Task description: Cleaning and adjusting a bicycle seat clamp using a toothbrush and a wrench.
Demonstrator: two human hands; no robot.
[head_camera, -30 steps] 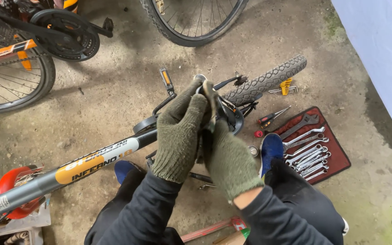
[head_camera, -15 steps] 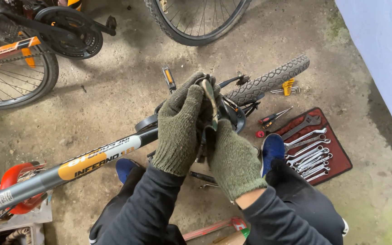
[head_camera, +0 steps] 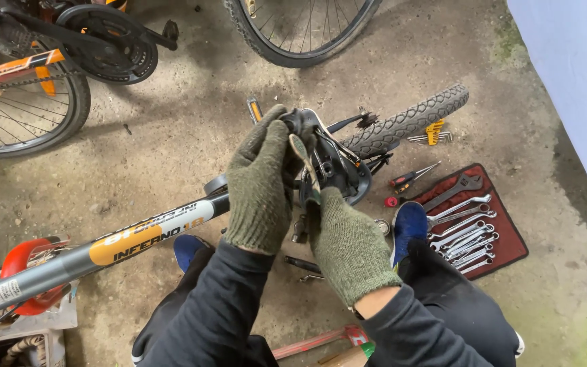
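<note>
Far left: red reel [head_camera: 25, 272] beside grey-and-orange bicycle frame tube [head_camera: 103, 248], lying low across concrete floor [head_camera: 171, 136]. Centre: left hand [head_camera: 261, 183], in green knit glove, curled shut around dark crank-and-chainring assembly [head_camera: 334, 166] at frame's end. Right hand [head_camera: 348, 245], gloved too, closed on slim tool shaft [head_camera: 305, 160] rising between both hands. Likely rigid, heavy steel, probably greasy; best gripped at crank arm, clear of teeth. Further right: knobby tyre [head_camera: 402, 126], screwdrivers [head_camera: 412, 177], spanners on red tool roll [head_camera: 507, 234].
</note>
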